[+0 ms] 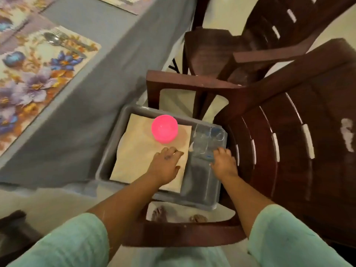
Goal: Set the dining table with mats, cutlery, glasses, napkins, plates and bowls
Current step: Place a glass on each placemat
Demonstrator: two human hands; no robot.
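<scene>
Glasses [209, 140], clear and blurred, lie beside beige napkins [146, 157].

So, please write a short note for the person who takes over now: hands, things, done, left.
Left hand rests open on the beige napkins in the grey tub.
Right hand reaches at the clear glasses; grip unclear.
Pink bowl stands on the napkins.
Done: floral mats laid; cutlery on one.
Left: glasses, napkins, plates, bowls.

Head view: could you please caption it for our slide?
Both hands reach into a grey tub on a chair: left hand on napkins, right hand at glasses.
</scene>
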